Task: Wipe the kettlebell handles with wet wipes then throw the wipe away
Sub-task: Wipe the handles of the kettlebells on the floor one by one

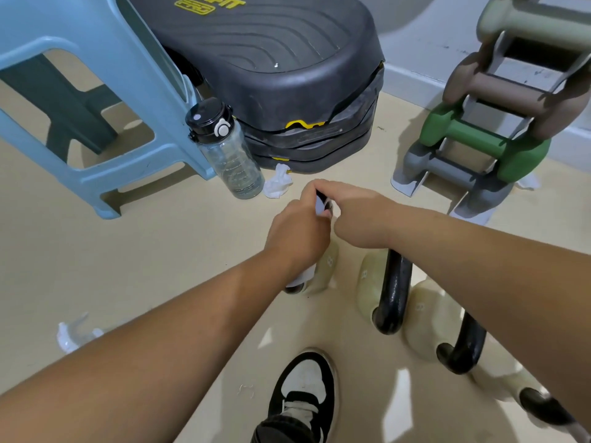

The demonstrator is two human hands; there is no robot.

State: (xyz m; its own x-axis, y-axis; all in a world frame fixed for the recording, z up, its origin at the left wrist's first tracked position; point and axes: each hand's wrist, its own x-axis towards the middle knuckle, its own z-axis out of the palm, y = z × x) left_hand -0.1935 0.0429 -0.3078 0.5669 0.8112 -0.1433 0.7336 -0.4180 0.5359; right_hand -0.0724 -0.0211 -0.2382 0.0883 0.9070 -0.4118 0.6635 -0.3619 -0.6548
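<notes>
Wiping the first kettlebell handle, with the rest of the row not yet reached.

Both hands meet over the farthest kettlebell (pixel 323 270): the left hand (pixel 297 238) is curled round its black handle (pixel 321 199) with a white wipe (pixel 302 276) trailing below the wrist, and the right hand (pixel 355 212) grips the handle top. Judging by this, three more kettlebells (pixel 371 282) wait nearer on the floor and no bin is visible. A crumpled wipe (pixel 278 182) lies by the water bottle (pixel 227 148); the stool (pixel 96 107), step platform (pixel 271 59), dumbbell rack (pixel 486 123) and the person's shoe (pixel 303 385) crowd around.
</notes>
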